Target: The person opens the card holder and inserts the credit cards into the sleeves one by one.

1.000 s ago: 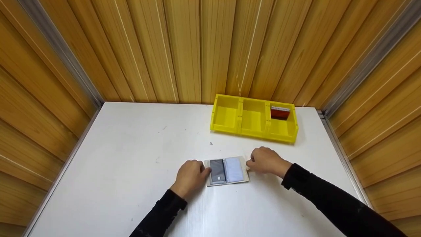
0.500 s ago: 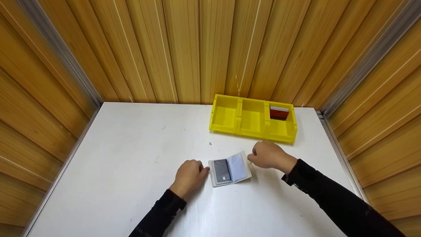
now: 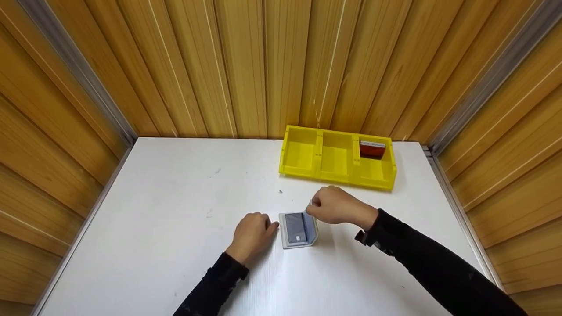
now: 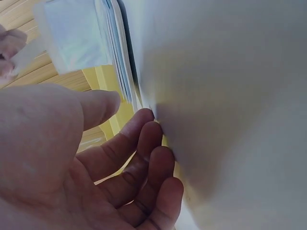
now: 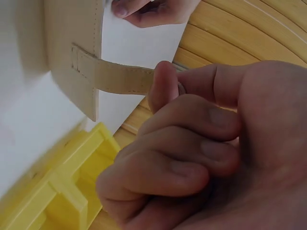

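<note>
An open beige card holder (image 3: 284, 235) rests on the white table, with a dark card (image 3: 295, 226) in its left-hand clear sleeve. My right hand (image 3: 337, 205) pinches the cover's stitched strap (image 5: 124, 79) between thumb and index finger, its other fingers curled in. The right-hand cover (image 5: 72, 28) stands raised and tilted leftward. In the left wrist view, clear sleeves (image 4: 76, 36) hang out from the holder. My left hand (image 3: 253, 233) rests on the table at the holder's left edge, fingers loosely bent. Thumb and index finger stay apart; whether they touch the edge I cannot tell.
Behind the holder stands a yellow bin (image 3: 336, 177) with three compartments. Its right compartment holds a red, card-sized stack (image 3: 372, 150) leaning on the back wall. Wood-patterned walls (image 3: 246, 66) enclose the white table (image 3: 175, 197) at the back and sides.
My right hand has lifted the holder's right cover by its strap and swung it up and leftward. The holder turned and shifted slightly right. My left hand has barely moved.
</note>
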Action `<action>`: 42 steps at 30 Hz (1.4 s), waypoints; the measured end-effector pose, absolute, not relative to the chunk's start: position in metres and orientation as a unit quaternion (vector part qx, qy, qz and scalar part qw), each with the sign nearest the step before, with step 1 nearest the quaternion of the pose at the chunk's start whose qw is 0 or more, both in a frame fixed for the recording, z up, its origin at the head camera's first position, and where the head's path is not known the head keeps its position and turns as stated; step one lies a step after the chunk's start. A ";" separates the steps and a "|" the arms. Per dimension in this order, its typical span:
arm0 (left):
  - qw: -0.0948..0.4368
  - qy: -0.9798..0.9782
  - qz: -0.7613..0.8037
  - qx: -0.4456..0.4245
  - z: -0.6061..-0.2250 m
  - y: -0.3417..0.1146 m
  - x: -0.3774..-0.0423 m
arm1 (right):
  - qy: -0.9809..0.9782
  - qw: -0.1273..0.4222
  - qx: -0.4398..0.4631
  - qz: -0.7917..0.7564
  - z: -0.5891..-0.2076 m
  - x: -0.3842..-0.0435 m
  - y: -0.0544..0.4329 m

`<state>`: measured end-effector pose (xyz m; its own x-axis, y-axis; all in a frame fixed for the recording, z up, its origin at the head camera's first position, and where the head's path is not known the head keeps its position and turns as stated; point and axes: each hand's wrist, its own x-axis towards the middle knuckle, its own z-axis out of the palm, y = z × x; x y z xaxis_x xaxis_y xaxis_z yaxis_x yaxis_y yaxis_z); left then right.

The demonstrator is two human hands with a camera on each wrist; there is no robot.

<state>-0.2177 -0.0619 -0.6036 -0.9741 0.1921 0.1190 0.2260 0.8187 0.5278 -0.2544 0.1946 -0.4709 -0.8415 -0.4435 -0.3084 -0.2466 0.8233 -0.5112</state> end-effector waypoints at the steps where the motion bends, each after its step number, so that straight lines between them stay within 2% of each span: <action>1: 0.030 -0.953 -0.281 -0.109 -0.604 -0.062 -0.218 | 0.929 0.212 -0.189 -0.236 -0.471 -0.255 0.191; 10: 0.032 -0.955 -0.279 -0.093 -0.601 -0.069 -0.219 | 0.912 0.207 -0.219 -0.280 -0.484 -0.254 0.159; 26: 0.039 -0.956 -0.280 -0.075 -0.600 -0.080 -0.219 | 0.903 0.196 -0.231 -0.305 -0.531 -0.260 0.113; 32: 0.034 -0.956 -0.282 -0.074 -0.601 -0.083 -0.220 | 0.903 0.201 -0.229 -0.303 -0.542 -0.260 0.102; 42: 0.060 -0.957 -0.274 -0.073 -0.602 -0.086 -0.219 | 0.897 0.220 -0.234 -0.303 -0.553 -0.262 0.097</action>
